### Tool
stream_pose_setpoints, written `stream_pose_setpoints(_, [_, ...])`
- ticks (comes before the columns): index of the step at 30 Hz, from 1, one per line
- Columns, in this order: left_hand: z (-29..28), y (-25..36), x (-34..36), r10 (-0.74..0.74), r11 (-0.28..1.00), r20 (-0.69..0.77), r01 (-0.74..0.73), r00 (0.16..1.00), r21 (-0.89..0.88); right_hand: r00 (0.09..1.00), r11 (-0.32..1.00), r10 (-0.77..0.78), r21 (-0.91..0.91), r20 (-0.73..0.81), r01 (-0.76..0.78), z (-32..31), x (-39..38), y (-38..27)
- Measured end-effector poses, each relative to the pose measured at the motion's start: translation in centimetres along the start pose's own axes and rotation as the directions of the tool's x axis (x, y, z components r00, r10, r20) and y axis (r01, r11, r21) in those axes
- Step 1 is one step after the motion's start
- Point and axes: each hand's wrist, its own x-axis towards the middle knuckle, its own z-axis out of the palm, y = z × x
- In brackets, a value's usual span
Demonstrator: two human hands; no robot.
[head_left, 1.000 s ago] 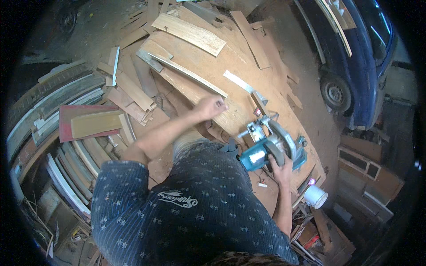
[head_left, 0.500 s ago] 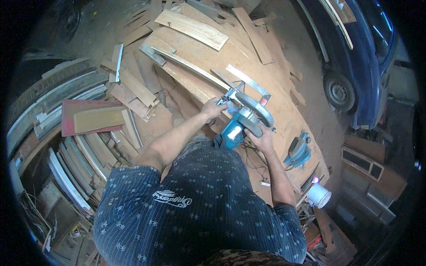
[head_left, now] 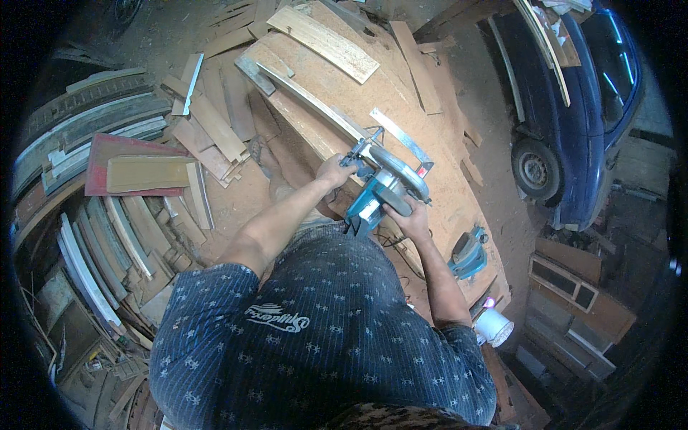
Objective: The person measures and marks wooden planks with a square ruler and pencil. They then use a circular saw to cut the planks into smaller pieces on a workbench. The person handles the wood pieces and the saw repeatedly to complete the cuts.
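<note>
A teal circular saw (head_left: pixel 368 201) with a grey blade guard is at the near edge of the wooden worktable, beside my body. My right hand (head_left: pixel 410 221) is wrapped round its rear handle. At the saw's front left, my left hand (head_left: pixel 332 172) is closed on the base area; its fingertips are partly hidden. A long narrow wood strip (head_left: pixel 308 99) runs along the table's near edge up to the saw. Just beyond the saw lies a metal square (head_left: pixel 401 134). The blade is not visible.
A teal power planer (head_left: pixel 469 254) sits on the table (head_left: pixel 448 186) at the right, near a white bucket (head_left: pixel 494 327). A loose board (head_left: pixel 326 44) lies at the far end. Stacked planks (head_left: pixel 129 236) fill the left floor; a blue car (head_left: pixel 573 136) stands right.
The view has turned slightly, shifting the table and car in the picture. The saw sits a little further left in view and is slightly turned. Both hands keep their holds.
</note>
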Motion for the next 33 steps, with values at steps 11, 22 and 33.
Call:
stream_pose_setpoints(11, [-3.7,0.0,-0.3,-0.001,0.999,-0.042,0.003,0.999,0.046,0.997,0.996,-0.08,-0.04,-0.022,0.079,2.9,1.8,-0.9])
stream_pose_setpoints(22, [-8.1,-1.0,2.3,0.049,0.999,-0.049,-0.049,0.998,0.0,0.998,0.998,-0.058,-0.033,0.009,0.058,4.6,5.2,-5.7])
stream_pose_setpoints(33, [-13.4,-0.9,4.0,-0.049,0.994,-0.028,0.046,0.998,-0.104,1.0,0.996,-0.018,-0.09,-0.004,0.017,8.3,8.9,-6.9])
